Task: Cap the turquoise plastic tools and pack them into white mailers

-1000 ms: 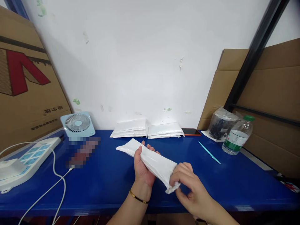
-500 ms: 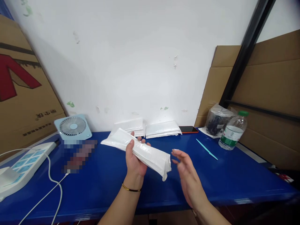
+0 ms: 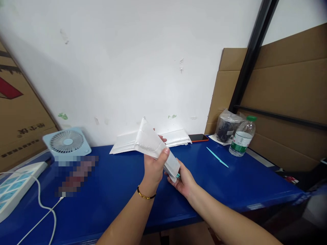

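My left hand (image 3: 154, 167) is wrapped round the middle of a white plastic packet (image 3: 150, 141), its thumb lying across the front. The packet is tilted, with its wide end up to the left and its narrow end down to the right. Curled round that lower end are the fingers of my right hand (image 3: 184, 180). Small teal tips (image 3: 178, 176) show there, between the packet and the right palm; what they belong to is hidden. More flat white packets (image 3: 124, 143) lie behind my hands against the wall, partly covered by the held one.
On the blue table (image 3: 114, 204) to the right lie a teal plastic knife-like tool (image 3: 217, 157) and a phone (image 3: 198, 137). A water bottle (image 3: 242, 137) stands near a bagged dark roll (image 3: 226, 127). At left are a small fan (image 3: 67, 141), a power strip (image 3: 20, 187) and white cables.
My right hand has moved left and closed on the packet's lower end. The packet has turned steeper, and teal tips now show at that end. The view has shifted slightly right.
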A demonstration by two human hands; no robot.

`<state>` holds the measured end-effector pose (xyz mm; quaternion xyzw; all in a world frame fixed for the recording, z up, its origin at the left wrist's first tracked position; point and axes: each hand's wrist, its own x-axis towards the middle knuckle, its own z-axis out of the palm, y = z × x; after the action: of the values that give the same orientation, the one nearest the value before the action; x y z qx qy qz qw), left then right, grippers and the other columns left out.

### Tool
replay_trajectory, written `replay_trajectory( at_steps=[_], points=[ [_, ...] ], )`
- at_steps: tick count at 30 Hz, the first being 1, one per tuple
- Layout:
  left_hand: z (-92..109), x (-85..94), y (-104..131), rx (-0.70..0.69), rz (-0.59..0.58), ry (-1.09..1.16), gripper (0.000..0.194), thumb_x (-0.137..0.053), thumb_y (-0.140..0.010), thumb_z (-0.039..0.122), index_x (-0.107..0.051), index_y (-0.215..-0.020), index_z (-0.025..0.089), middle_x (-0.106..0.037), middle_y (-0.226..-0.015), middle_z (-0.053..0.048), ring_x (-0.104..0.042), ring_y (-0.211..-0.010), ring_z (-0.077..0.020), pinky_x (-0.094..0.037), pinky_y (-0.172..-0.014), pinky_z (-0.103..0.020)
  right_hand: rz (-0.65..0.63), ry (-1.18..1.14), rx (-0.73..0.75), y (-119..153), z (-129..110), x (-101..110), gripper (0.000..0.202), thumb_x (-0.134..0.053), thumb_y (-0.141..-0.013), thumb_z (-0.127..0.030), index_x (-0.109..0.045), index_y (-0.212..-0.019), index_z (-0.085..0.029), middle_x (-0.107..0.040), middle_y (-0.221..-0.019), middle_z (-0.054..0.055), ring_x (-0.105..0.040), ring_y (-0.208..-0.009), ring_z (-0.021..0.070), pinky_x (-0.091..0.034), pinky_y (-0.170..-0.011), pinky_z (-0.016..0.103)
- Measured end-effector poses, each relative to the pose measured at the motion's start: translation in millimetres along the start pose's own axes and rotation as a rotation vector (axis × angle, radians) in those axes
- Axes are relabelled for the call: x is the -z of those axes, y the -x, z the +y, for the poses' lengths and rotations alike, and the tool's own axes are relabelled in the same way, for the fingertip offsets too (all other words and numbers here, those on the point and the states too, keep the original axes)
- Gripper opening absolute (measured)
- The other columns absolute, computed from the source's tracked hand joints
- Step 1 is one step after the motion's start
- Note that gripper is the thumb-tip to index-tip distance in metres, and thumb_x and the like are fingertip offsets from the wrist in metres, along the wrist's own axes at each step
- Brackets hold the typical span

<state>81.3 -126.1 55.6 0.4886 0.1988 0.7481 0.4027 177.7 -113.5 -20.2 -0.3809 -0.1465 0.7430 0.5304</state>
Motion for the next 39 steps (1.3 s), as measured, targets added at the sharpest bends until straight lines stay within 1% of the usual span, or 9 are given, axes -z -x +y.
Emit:
replay_trajectory(
  at_steps=[4, 8, 10, 14, 19, 23, 26, 32, 39],
  points=[
    [0, 3.5, -3, -0.117, 0.037, -0.015, 0.05, -0.066, -0.072, 0.034, -0.048, -0.118, 0.025, -0.055, -0.108, -0.005, -0.054, -0.102, -0.0212, -0.042, -0.093, -0.036, -0.031, 0.17, 0.062, -14, -3, 2, 0.028, -0.061, -0.072, -0.045, -0.056, -0.081, -0.019, -0.057, -0.052, -0.002, -0.052, -0.039, 0.0111, -0.034, -0.031, 0.018],
    [-6, 11.4, -10, -0.089, 0.105, 0.023, 0.037, -0.063, -0.074, 0.036, -0.055, -0.107, 0.024, -0.056, -0.108, -0.005, -0.054, -0.102, -0.021, -0.044, -0.091, -0.035, -0.046, 0.524, 0.28, -38, -16, 7, 0.033, -0.06, -0.07, -0.049, -0.049, -0.065, -0.018, -0.043, -0.042, -0.006, -0.033, -0.03, 0.0058, -0.017, -0.028, 0.016],
    [-13, 20.5, -17, -0.064, 0.182, 0.055, 0.035, -0.062, -0.076, 0.035, -0.053, -0.109, 0.025, -0.054, -0.111, -0.004, -0.055, -0.103, -0.0198, -0.045, -0.09, -0.035, 0.068, 0.792, 0.457, -51, -30, 16, 0.038, -0.054, -0.072, -0.054, -0.046, -0.06, -0.019, -0.042, -0.041, -0.006, -0.032, -0.031, 0.0069, -0.021, -0.029, 0.019],
    [-29, 40.7, -27, -0.046, 0.302, 0.021, 0.039, -0.062, -0.076, 0.036, -0.05, -0.112, 0.025, -0.055, -0.111, -0.004, -0.054, -0.104, -0.0196, -0.045, -0.089, -0.034, 0.241, 1.022, 0.658, -71, -67, 39, 0.041, -0.051, -0.073, -0.055, -0.046, -0.053, -0.019, -0.04, -0.038, -0.004, -0.037, -0.037, 0.0099, -0.026, -0.037, 0.022],
    [-31, 39.6, -29, -0.113, 0.152, -0.123, 0.043, -0.064, -0.074, 0.036, -0.051, -0.112, 0.021, -0.055, -0.113, -0.007, -0.052, -0.109, -0.0225, -0.038, -0.095, -0.036, 0.33, 1.287, 0.84, -83, -82, 53, 0.04, -0.047, -0.078, -0.049, -0.051, -0.053, -0.019, -0.052, -0.054, 0.001, -0.048, -0.058, 0.0157, -0.034, -0.056, 0.025],
    [-31, 29.7, -33, -0.1, 0.028, -0.177, 0.048, -0.069, -0.07, 0.032, -0.049, -0.112, 0.02, -0.056, -0.113, -0.009, -0.054, -0.108, -0.0231, -0.04, -0.092, -0.035, 0.282, 1.458, 0.876, -86, -68, 49, 0.035, -0.045, -0.082, -0.044, -0.059, -0.063, -0.019, -0.058, -0.072, 0.004, -0.051, -0.076, 0.0189, -0.035, -0.072, 0.028],
    [-37, 31.7, -40, -0.053, 0.06, -0.156, 0.046, -0.069, -0.07, 0.031, -0.049, -0.111, 0.02, -0.057, -0.112, -0.01, -0.057, -0.103, -0.0223, -0.043, -0.088, -0.034, 0.262, 1.541, 0.869, -85, -62, 48, 0.031, -0.046, -0.083, -0.042, -0.065, -0.07, -0.021, -0.059, -0.082, 0.005, -0.048, -0.086, 0.0215, -0.033, -0.077, 0.032],
    [-41, 53.9, -55, -0.047, 0.168, -0.042, 0.041, -0.063, -0.075, 0.035, -0.051, -0.112, 0.022, -0.058, -0.111, -0.009, -0.057, -0.103, -0.0226, -0.044, -0.086, -0.034, 0.222, 1.691, 0.864, -84, -62, 49, 0.034, -0.04, -0.086, -0.047, -0.068, -0.087, -0.029, -0.059, -0.103, 0.003, -0.045, -0.096, 0.0236, -0.032, -0.078, 0.036],
    [-17, 89.7, -76, -0.005, 0.25, 0.085, 0.038, -0.055, -0.074, 0.044, -0.058, -0.103, 0.019, -0.055, -0.117, -0.009, -0.051, -0.112, -0.0268, -0.048, -0.081, -0.031, 0.207, 1.724, 0.896, -81, -61, 48, 0.032, -0.04, -0.086, -0.047, -0.067, -0.09, -0.032, -0.059, -0.106, 0.002, -0.043, -0.105, 0.0242, -0.03, -0.085, 0.039]
  ],
)
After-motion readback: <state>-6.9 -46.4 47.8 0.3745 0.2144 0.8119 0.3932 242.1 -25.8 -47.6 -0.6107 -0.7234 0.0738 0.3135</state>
